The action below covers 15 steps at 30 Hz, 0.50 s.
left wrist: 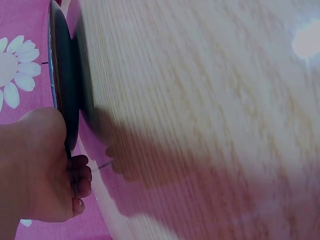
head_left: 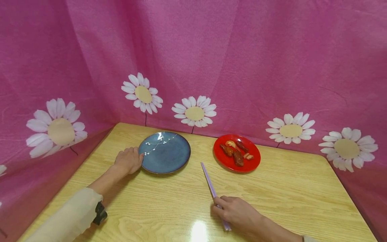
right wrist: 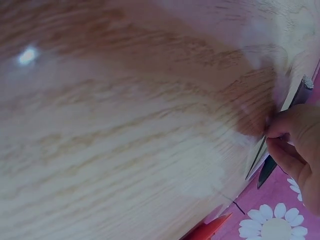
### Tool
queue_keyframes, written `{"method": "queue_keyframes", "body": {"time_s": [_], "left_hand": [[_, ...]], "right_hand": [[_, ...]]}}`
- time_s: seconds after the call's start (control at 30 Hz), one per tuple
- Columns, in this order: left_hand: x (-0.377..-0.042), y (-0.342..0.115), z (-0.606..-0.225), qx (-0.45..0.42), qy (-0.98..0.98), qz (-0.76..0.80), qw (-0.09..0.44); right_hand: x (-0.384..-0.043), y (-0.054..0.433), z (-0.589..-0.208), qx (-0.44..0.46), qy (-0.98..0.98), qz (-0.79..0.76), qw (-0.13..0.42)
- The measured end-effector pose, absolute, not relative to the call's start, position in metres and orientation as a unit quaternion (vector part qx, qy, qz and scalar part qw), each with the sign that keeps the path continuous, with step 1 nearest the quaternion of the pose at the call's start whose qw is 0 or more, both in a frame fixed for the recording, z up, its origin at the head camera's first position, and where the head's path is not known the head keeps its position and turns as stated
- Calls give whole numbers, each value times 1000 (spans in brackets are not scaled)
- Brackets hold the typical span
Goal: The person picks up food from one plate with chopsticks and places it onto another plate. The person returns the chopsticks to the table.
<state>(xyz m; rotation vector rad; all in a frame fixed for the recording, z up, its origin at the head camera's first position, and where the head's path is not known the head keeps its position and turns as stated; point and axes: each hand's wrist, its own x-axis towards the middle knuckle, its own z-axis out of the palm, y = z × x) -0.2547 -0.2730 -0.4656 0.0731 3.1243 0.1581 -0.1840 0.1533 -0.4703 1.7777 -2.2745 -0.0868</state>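
My left hand (head_left: 128, 159) grips the left rim of a round blue plate (head_left: 166, 156) with a white blossom pattern. In the left wrist view the base of the thumb lies by the rim of the plate (left wrist: 61, 65), and the fingers (left wrist: 82, 180) curl below it. My right hand (head_left: 237, 213) pinches a pair of purple chopsticks (head_left: 208, 178) close to the tabletop, their tips toward the back. Beyond them sits a red plate (head_left: 252, 149) holding several food pieces (head_left: 238, 158); they look like meat. The right wrist view shows the thumb and fingertips meeting on the chopsticks (right wrist: 301, 92).
The light wooden table (head_left: 169, 201) meets a pink cloth (head_left: 193, 43) with printed daisies along its back and sides. A bright reflection shines near the front edge. A dark wrist device (head_left: 99, 213) sits at the left sleeve.
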Motion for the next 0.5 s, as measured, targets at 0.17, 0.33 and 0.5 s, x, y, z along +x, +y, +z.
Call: {"method": "queue_keyframes", "body": {"time_s": [0.17, 0.33, 0.5], "left_hand": [[-254, -273, -466, 22, 998, 52, 7], [-254, -272, -464, 20, 998, 54, 8], [-253, -272, -464, 20, 998, 55, 6]], "right_hand": [[-183, 153, -471, 607, -784, -39, 124], [-183, 155, -473, 604, -788, -35, 116], [-182, 156, -474, 602, -791, -31, 104]]}}
